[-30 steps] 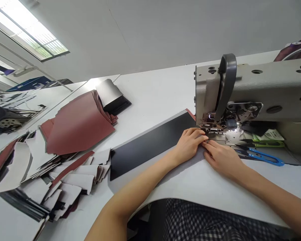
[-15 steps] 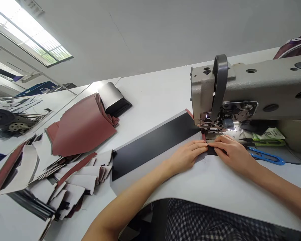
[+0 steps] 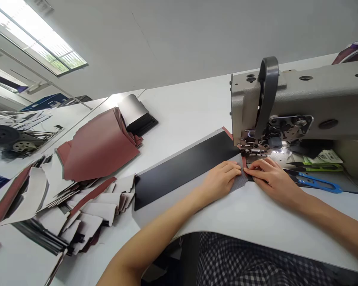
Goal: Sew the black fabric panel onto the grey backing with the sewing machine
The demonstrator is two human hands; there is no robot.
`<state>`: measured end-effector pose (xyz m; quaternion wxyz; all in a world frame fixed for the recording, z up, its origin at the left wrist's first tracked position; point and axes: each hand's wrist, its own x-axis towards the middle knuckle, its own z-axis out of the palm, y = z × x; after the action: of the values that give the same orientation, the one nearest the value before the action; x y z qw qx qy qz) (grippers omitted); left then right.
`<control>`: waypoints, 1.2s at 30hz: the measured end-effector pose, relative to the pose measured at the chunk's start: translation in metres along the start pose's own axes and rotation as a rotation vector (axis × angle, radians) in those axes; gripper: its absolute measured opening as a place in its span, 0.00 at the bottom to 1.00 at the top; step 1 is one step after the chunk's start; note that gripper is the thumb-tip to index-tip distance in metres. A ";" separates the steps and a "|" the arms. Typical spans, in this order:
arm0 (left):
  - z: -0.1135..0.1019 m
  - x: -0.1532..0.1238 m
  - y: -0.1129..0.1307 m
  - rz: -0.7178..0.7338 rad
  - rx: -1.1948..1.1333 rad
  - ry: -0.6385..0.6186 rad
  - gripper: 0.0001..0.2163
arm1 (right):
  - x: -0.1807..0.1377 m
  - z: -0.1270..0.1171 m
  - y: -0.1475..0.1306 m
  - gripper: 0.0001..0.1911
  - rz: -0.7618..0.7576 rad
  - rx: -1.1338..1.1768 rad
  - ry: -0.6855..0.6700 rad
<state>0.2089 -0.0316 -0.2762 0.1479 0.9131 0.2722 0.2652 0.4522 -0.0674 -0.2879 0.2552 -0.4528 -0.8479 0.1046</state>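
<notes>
A grey mesh-textured panel with a wide black band (image 3: pixel 185 169) lies at a slant on the table, its right end at the sewing machine's presser foot (image 3: pixel 247 152). A narrow dark red strip (image 3: pixel 244 162) runs along that end. My left hand (image 3: pixel 222 178) rests flat on the grey part of the panel, fingers stretched towards the strip. With thumb and fingertips together, my right hand (image 3: pixel 270 178) grips the near end of the red strip just in front of the foot. Its fingers partly hide the strip's end.
The sewing machine (image 3: pixel 304 99) stands at the right. Blue-handled thread snips (image 3: pixel 320 182) and green-handled snips (image 3: pixel 323 167) lie beside its bed. Dark red sheets (image 3: pixel 100 149), a black stack (image 3: pixel 137 115) and several white-backed offcuts (image 3: pixel 89 214) cover the left side.
My left hand has drawn slightly back from the panel's right edge, and more of the red strip shows. My right fingertips have shifted onto the strip. The view has moved slightly.
</notes>
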 end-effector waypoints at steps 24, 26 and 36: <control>-0.008 0.030 -0.045 0.050 0.011 -0.153 0.11 | 0.009 0.003 -0.009 0.24 0.014 -0.200 -0.028; -0.008 0.036 -0.050 0.045 0.005 -0.161 0.11 | 0.008 0.004 -0.009 0.24 0.015 -0.199 -0.021; -0.007 0.052 -0.062 0.018 -0.015 -0.118 0.12 | 0.006 0.004 -0.007 0.19 0.007 -0.150 0.007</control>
<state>0.2160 0.0488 -0.2753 0.1682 0.9284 0.2527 0.2141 0.4425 -0.0666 -0.2862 0.2230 -0.4742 -0.8508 0.0400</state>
